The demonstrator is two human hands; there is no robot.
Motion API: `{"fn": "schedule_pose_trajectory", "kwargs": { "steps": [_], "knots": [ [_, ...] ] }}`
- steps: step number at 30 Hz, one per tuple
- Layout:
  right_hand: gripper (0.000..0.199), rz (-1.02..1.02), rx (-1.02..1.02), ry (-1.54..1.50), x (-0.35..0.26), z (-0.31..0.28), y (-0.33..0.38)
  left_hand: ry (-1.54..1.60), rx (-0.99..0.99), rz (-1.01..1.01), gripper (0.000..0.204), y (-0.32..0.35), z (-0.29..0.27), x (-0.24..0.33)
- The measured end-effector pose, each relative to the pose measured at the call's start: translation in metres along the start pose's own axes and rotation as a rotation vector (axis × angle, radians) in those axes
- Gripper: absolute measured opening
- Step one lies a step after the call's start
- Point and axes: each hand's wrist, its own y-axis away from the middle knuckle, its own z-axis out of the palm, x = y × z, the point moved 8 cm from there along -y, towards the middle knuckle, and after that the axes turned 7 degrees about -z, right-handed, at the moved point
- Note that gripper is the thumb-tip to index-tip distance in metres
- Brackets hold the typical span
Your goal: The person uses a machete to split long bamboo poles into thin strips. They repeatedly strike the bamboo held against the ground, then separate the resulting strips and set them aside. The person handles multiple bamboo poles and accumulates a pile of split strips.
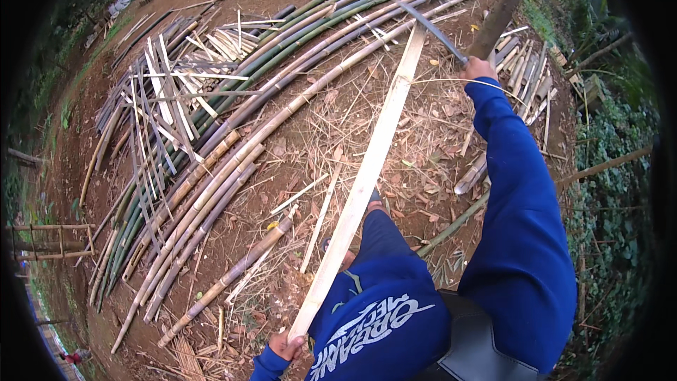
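Observation:
A long pale split-bamboo slat (367,176) slants from low at my left up to the far right of the middle. My left hand (288,344) is closed round its near end. My right hand (478,69), arm stretched far out, grips a long-bladed knife, like a machete (441,35). Its blade lies across the far end of the slat, seemingly touching it. The knife's handle is mostly hidden inside my fist. A thin pale strip (451,81) curves from the slat past my right wrist.
Long bamboo poles (310,77) lie in a wide curve at the left and back, with split strips (169,99) heaped on them. A tree trunk (508,7) rises beside my right hand, near stacked bamboo pieces (525,74). Shavings and dry leaves (317,134) cover the soil.

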Motion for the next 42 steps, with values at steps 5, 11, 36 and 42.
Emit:
{"fn": "schedule_pose_trajectory", "kwargs": {
  "steps": [5,11,36,42],
  "knots": [
    [0.026,-0.574,-0.053,0.130,-0.074,-0.011,0.059,-0.014,0.024,-0.023,0.024,-0.004,-0.009,-0.019],
    [0.020,-0.205,0.069,0.077,0.002,-0.020,0.002,-0.093,0.003,-0.095,0.024,0.002,-0.009,-0.010],
    [0.023,-0.310,0.070,0.062,-0.016,-0.056,0.035,-0.369,0.064,0.133,0.026,-0.006,-0.008,0.022],
    [0.025,-0.311,0.069,0.158,-0.027,-0.064,0.054,-0.402,0.011,0.163,0.025,0.002,-0.007,0.022]
  ]
}}
